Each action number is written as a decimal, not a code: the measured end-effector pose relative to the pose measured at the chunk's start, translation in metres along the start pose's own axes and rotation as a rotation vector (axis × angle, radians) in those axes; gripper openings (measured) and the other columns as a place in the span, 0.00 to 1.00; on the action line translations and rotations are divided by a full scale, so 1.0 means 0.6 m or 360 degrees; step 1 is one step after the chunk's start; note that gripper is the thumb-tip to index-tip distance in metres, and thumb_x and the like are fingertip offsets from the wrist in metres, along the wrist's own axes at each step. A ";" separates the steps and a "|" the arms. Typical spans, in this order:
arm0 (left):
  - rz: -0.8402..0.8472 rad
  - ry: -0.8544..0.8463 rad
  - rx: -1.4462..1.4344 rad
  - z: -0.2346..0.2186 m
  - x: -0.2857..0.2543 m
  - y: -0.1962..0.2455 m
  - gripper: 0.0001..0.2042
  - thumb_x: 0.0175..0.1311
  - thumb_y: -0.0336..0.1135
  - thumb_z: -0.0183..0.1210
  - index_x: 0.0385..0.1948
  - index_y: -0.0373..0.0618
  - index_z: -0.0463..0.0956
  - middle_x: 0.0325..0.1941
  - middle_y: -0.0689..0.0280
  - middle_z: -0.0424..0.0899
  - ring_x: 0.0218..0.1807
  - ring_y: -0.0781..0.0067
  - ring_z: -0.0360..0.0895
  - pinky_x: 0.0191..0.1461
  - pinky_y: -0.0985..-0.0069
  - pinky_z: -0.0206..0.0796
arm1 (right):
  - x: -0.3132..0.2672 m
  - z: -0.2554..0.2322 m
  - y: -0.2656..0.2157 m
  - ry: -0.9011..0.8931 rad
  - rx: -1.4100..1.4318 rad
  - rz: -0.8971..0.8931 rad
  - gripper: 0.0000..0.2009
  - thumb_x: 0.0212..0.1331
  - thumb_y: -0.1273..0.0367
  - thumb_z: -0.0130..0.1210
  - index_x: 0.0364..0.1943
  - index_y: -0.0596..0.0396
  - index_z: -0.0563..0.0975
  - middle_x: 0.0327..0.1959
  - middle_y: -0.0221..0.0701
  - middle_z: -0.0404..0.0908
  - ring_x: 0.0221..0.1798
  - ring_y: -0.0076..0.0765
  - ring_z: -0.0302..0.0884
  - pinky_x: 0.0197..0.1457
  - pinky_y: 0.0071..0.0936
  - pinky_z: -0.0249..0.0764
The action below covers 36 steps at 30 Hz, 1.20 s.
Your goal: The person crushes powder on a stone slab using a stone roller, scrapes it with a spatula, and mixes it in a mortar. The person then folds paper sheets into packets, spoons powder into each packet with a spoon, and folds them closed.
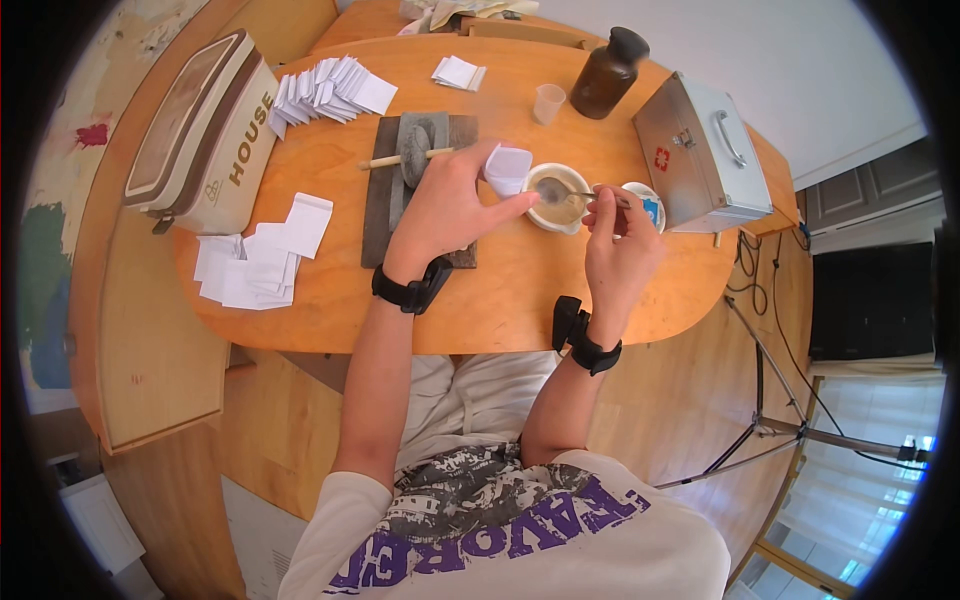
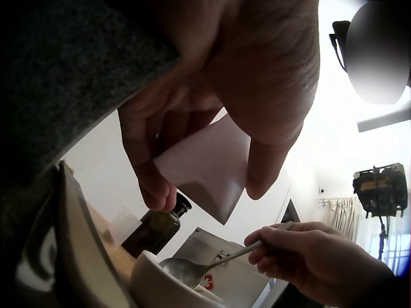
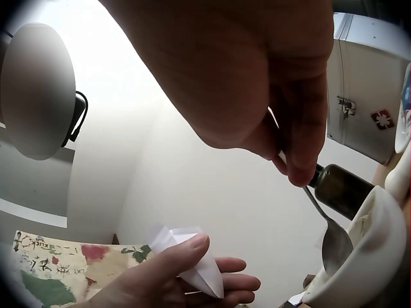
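Note:
My left hand (image 1: 450, 205) pinches a small white paper packet (image 1: 509, 168) between thumb and fingers, beside the left rim of a white bowl (image 1: 557, 229). In the left wrist view, the packet (image 2: 209, 170) looks folded to a pointed corner at its lower end. My right hand (image 1: 625, 250) pinches the handle of a metal spoon (image 3: 336, 247), whose head dips inside the bowl's rim. Brownish powder (image 1: 566, 211) lies in the bowl, with a greyer patch around the spoon head. The packet's contents are hidden.
Left of the bowl sits a dark grinder (image 1: 379, 220) with a stone wheel and wooden handle. White paper packets (image 1: 262, 262) lie in piles at left and back. A HOUSE case (image 1: 215, 140), plastic cup (image 1: 548, 103), brown bottle (image 1: 606, 78), small dish (image 1: 655, 200) and silver first-aid box (image 1: 690, 150) stand around.

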<state>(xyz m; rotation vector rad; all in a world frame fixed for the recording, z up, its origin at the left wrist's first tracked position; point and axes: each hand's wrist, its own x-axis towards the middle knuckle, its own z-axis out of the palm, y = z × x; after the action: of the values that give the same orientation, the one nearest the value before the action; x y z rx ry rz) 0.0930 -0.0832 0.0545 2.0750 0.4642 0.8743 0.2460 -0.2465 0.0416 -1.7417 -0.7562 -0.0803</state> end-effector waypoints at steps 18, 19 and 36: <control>0.0087 -0.0009 0.0150 0.007 0.000 -0.012 0.28 0.60 0.44 0.84 0.57 0.35 0.86 0.45 0.53 0.94 0.42 0.58 0.90 0.49 0.65 0.81 | 0.005 -0.038 -0.004 0.0189 0.0409 0.0379 0.12 0.85 0.68 0.61 0.49 0.65 0.89 0.34 0.34 0.92 0.33 0.24 0.89 0.41 0.23 0.84; 0.0095 -0.0028 0.0198 0.007 0.001 -0.012 0.29 0.60 0.44 0.84 0.58 0.35 0.86 0.46 0.52 0.94 0.43 0.58 0.90 0.50 0.65 0.81 | 0.004 -0.041 -0.010 0.0225 0.0477 0.0369 0.12 0.85 0.68 0.61 0.49 0.65 0.89 0.34 0.34 0.92 0.33 0.24 0.89 0.41 0.22 0.84; 0.0017 -0.0025 0.0204 0.008 0.000 -0.007 0.28 0.57 0.41 0.84 0.57 0.37 0.87 0.44 0.56 0.94 0.42 0.57 0.88 0.50 0.65 0.81 | -0.024 -0.021 -0.085 0.0067 0.0462 -0.0259 0.06 0.81 0.78 0.63 0.52 0.67 0.89 0.36 0.38 0.94 0.34 0.29 0.92 0.41 0.24 0.87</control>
<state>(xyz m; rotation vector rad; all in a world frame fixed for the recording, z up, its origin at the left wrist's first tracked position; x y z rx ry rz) 0.0965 -0.0833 0.0488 2.2012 0.5125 0.8534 0.2123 -0.2581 0.0824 -1.3984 -0.8342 -0.1119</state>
